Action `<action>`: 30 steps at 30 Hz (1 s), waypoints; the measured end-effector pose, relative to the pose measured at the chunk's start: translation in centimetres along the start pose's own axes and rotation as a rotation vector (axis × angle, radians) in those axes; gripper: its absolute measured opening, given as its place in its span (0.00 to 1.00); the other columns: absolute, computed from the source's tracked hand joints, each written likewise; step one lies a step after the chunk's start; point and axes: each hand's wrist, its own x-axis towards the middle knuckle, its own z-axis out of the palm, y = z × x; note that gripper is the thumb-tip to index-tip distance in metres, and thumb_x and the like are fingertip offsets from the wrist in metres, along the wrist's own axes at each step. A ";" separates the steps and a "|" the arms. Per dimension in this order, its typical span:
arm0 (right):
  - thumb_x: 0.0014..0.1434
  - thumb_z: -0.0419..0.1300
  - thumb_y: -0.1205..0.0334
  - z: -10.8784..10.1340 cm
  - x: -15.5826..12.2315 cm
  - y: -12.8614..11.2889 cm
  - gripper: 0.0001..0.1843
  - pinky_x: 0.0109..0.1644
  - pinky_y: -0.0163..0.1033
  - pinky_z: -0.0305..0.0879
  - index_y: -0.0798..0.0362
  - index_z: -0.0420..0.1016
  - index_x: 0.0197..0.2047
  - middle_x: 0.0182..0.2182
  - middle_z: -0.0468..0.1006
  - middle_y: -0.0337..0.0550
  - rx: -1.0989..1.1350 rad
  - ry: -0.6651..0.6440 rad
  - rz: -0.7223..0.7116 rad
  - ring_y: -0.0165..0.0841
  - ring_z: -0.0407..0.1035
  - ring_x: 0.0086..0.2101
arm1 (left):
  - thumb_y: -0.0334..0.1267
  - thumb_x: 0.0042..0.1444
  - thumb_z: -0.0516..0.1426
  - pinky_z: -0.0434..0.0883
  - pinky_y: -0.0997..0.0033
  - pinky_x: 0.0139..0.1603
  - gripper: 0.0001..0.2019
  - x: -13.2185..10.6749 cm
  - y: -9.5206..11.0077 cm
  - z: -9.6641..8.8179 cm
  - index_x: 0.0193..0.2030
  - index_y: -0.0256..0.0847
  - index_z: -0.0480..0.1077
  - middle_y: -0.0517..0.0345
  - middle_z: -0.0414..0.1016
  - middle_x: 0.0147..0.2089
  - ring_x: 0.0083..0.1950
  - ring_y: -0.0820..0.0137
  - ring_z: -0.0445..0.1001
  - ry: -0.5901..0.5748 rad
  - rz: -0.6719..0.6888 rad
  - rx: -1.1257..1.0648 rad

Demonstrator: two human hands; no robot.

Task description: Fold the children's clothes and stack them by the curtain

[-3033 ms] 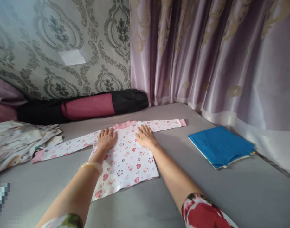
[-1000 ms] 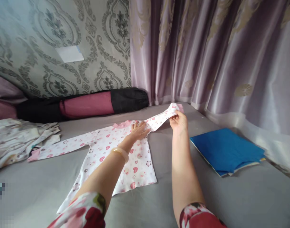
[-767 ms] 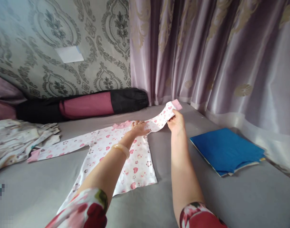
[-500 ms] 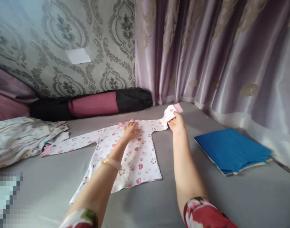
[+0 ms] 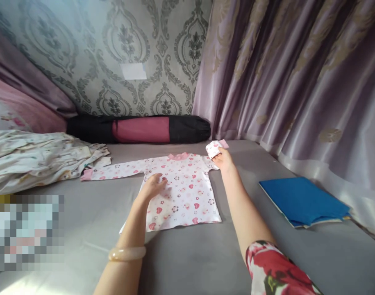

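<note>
A small white long-sleeved shirt (image 5: 184, 196) with pink hearts and flowers lies spread out, its pink collar at the far side. Its left sleeve (image 5: 119, 169) stretches flat toward the left, ending in a pink cuff. My right hand (image 5: 222, 161) grips the other sleeve (image 5: 213, 149) between thumb and fingers, lifted and bent back near the pink cuff. Over the left part of the shirt's body is my left hand (image 5: 154, 186), fingers apart and holding nothing. Whether it touches the cloth I cannot tell.
A grey sheet (image 5: 187, 262) covers the bed. Crumpled patterned cloth (image 5: 46, 159) lies at left, a folded blue cloth (image 5: 304, 200) at right. A black and maroon long bag (image 5: 141, 130) rests along the wall, and purple curtains (image 5: 267, 82) hang at right.
My left hand has moved from the collar down toward the shirt's left side. My right hand still holds the sleeve, now folded back further inward. The view has shifted left.
</note>
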 end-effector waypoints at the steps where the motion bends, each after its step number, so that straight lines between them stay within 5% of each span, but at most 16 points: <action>1: 0.60 0.52 0.70 0.6 -0.2 0.2 0.07 0.36 0.37 0.72 0.54 0.71 0.37 0.28 0.77 0.41 -0.004 0.015 0.066 0.31 0.74 0.30 | 0.43 0.52 0.60 0.70 0.63 0.51 0.20 -0.6 0.1 -0.3 0.51 0.39 0.72 0.43 0.76 0.50 0.53 0.56 0.75 0.002 -0.053 -0.096; 4: 0.61 0.52 0.70 2.4 -0.9 0.8 0.07 0.36 0.34 0.72 0.54 0.70 0.38 0.29 0.77 0.41 -0.016 0.029 0.181 0.29 0.74 0.30 | 0.44 0.53 0.61 0.72 0.63 0.49 0.23 -1.6 0.5 -0.7 0.55 0.41 0.70 0.43 0.75 0.53 0.55 0.56 0.74 0.039 -0.137 -0.361; 8: 0.59 0.53 0.70 5.3 -1.7 2.7 0.07 0.38 0.36 0.72 0.54 0.70 0.39 0.29 0.78 0.40 -0.065 0.000 0.132 0.29 0.74 0.31 | 0.38 0.52 0.64 0.68 0.64 0.59 0.17 -1.7 0.5 -0.8 0.49 0.41 0.73 0.45 0.73 0.57 0.60 0.59 0.71 0.133 -0.153 -0.736; 13: 0.54 0.54 0.72 8.5 -2.5 6.3 0.10 0.39 0.38 0.73 0.53 0.69 0.40 0.27 0.77 0.37 -0.153 0.006 0.045 0.31 0.75 0.32 | 0.35 0.54 0.64 0.70 0.63 0.59 0.13 -1.2 -0.2 -0.9 0.46 0.37 0.72 0.45 0.75 0.52 0.54 0.63 0.76 0.107 -0.274 -1.037; 24: 0.51 0.54 0.65 9.4 -5.4 14.1 0.08 0.44 0.37 0.65 0.51 0.73 0.33 0.32 0.78 0.40 -0.687 -0.044 -0.202 0.37 0.70 0.39 | 0.29 0.57 0.60 0.77 0.69 0.47 0.09 -0.5 -0.1 -1.0 0.45 0.34 0.69 0.44 0.78 0.42 0.43 0.66 0.80 0.152 -0.438 -1.164; 30: 0.62 0.50 0.63 9.6 -7.2 16.1 0.19 0.55 0.40 0.60 0.52 0.69 0.55 0.51 0.75 0.48 -1.365 -0.326 -0.360 0.39 0.67 0.52 | 0.29 0.57 0.60 0.78 0.69 0.44 0.10 -0.1 -0.4 -0.8 0.46 0.34 0.69 0.45 0.78 0.39 0.40 0.67 0.80 0.152 -0.434 -1.185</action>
